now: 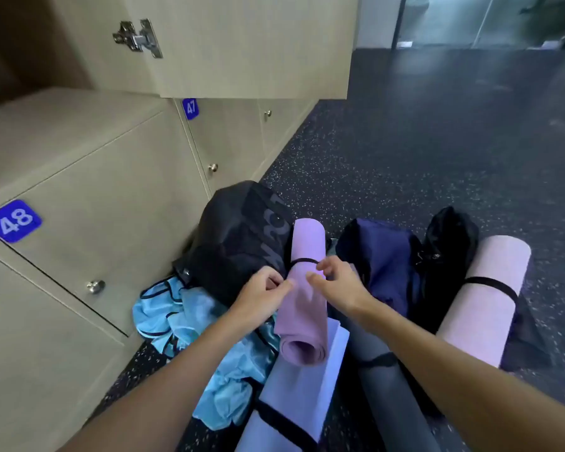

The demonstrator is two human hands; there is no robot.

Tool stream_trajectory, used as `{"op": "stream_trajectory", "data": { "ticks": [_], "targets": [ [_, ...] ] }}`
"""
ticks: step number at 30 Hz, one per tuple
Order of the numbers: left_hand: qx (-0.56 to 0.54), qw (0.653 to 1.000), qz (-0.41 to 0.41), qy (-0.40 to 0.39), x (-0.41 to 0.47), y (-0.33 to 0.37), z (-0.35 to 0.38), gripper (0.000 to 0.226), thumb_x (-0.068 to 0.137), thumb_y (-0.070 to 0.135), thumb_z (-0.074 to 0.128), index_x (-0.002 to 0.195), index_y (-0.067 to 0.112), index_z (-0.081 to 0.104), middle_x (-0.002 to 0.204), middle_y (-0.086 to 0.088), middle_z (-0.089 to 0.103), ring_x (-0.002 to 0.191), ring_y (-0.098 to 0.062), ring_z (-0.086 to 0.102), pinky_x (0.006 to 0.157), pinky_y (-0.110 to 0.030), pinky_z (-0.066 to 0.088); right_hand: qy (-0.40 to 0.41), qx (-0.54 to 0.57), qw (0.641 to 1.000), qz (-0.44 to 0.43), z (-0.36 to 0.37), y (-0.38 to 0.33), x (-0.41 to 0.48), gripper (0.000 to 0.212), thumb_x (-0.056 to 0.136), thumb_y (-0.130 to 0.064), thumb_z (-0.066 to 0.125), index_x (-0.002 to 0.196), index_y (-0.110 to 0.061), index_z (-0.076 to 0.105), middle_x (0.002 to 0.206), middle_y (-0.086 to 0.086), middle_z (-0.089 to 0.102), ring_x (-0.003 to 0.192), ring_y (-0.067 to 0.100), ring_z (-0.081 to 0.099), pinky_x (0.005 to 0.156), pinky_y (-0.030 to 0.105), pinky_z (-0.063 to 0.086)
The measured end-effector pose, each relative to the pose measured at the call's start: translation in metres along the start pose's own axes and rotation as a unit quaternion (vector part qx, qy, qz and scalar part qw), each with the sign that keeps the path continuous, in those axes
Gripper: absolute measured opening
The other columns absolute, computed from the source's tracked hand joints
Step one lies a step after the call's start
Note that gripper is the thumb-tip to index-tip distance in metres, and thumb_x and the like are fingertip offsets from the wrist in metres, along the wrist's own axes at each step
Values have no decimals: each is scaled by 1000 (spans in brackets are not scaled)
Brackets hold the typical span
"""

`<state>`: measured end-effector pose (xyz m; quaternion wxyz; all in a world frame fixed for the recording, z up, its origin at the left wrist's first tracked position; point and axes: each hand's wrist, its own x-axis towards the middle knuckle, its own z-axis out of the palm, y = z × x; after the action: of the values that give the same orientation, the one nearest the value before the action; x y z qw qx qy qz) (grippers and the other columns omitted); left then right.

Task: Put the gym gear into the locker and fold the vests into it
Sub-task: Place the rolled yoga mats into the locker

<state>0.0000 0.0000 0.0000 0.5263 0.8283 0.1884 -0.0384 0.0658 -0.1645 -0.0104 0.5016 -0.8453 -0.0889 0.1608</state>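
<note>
Head view, item one: purple rolled foam yoga mat [304, 308], lying lengthwise on top of the heap on the dark speckled rubber floor [405, 141], bound near its far end by a thin black elastic band [302, 261]. My left grip [261, 293] pinches the roll's left flank. My right grip [335, 282] curls over its top just below the band. Handling, by my estimate: light, springy, slightly tacky, not fragile. It would loosen if taken by the open near end, so it is best held round the middle close to the band. Item two: crumpled light-blue mesh vests [177, 318], on the floor against the beige locker front [79, 190]. They look limp and slippery, and need spreading flat before folding. Item three: black drawstring sack [238, 236], soft, beside the roll. Further items: lavender flat-rolled mat [294, 396] beneath, grey rolled mat [385, 380], navy fabric bag [382, 259], pale pink rolled mat [490, 298]. Open locker door [242, 44] above left.
</note>
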Motion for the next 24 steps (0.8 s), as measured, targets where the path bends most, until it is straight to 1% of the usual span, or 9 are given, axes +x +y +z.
{"op": "stream_trajectory", "data": {
  "ticks": [2,4,7,9,11,15,19,21,24],
  "targets": [
    [38,999,-33,-3,-2,-11,11,25,92,33,65,111,20,56,96,0,60,88,-18,58,78,-28,46,-18,-13,999,49,4,13,-6,44,89,-39,65,124,-19,46,126,12,51,100,20,53,71,24,41],
    [14,996,-76,-36,-8,-24,22,34,91,36,64,122,31,50,100,2,63,89,-19,62,80,-35,52,-56,-13,995,85,9,27,-17,68,88,-43,67,143,-17,36,138,8,46,114,21,52,83,25,43],
    [-87,985,-130,-68,-18,-28,33,41,92,36,62,128,44,45,110,6,65,93,-20,70,76,-43,62,-95,26,988,116,17,38,-28,84,86,-46,71,151,-20,25,143,5,43,123,22,50,101,32,45],
    [-136,978,-138,-74,-21,-26,34,47,92,32,63,134,43,45,116,2,67,93,-22,73,77,-48,62,-87,67,986,123,18,40,-32,86,84,-45,74,151,-22,25,143,5,43,121,21,53,102,35,47],
    [-169,972,-137,-90,-24,-23,32,49,94,30,63,137,44,44,119,-1,68,92,-22,74,76,-46,62,-73,104,985,115,16,40,-36,85,83,-41,76,150,-23,27,142,4,45,118,19,55,99,33,49],
    [-205,967,-104,-108,-35,0,25,47,95,25,65,132,44,43,112,-6,71,85,-23,74,72,-42,59,-54,138,987,59,-4,21,-47,83,79,-33,79,147,-27,31,141,-1,43,116,13,55,81,19,49],
    [-215,968,-46,-120,-51,38,10,49,94,19,65,128,43,39,106,-12,68,76,-22,69,67,-38,57,-38,136,990,-12,-32,-16,-69,89,73,-27,83,145,-29,32,139,-5,41,118,12,52,69,15,49],
    [-218,969,-12,-113,-61,58,-1,49,94,16,65,129,39,38,100,-10,70,75,-23,70,69,-40,57,-25,156,987,-41,-44,-38,-82,83,74,-20,81,143,-29,35,135,-4,46,114,13,56,72,19,51],
    [-236,967,51,-80,-76,86,-18,60,93,14,67,135,39,31,99,-5,73,84,-23,73,74,-44,59,-24,162,983,-84,-59,-72,-101,86,67,-22,78,142,-26,38,133,-2,53,112,14,59,89,33,55]
  ]
}}
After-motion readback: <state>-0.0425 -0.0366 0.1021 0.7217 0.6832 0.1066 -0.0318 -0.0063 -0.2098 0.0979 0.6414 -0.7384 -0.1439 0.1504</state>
